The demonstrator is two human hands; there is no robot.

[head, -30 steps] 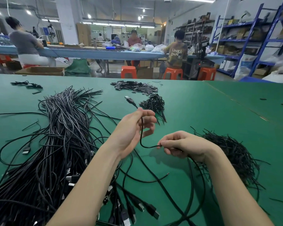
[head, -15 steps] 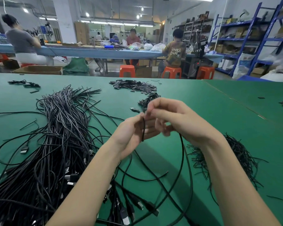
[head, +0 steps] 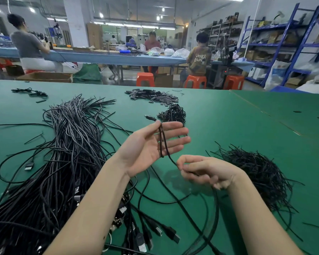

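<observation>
My left hand [head: 147,150] is raised palm-up over the green table [head: 228,126], fingers straight. A black cable [head: 164,144] hangs in two loops across those fingers, caught between thumb and forefinger. Its USB plug [head: 150,117] sticks out beyond the thumb. My right hand [head: 206,172] sits lower and to the right with fingers curled. It pinches the same cable just below the loops. The rest of the cable trails down to the table between my forearms.
A large bundle of black cables [head: 66,144] covers the left of the table, plug ends [head: 155,232] near the front edge. Black tie piles lie at right [head: 256,172] and beyond my hands [head: 173,114], flat black pieces [head: 151,97] farther back. People sit at a far bench.
My right hand carried the cable up over my left hand's fingers and came back down to the lower right, adding a loop. My left hand's fingers straightened out.
</observation>
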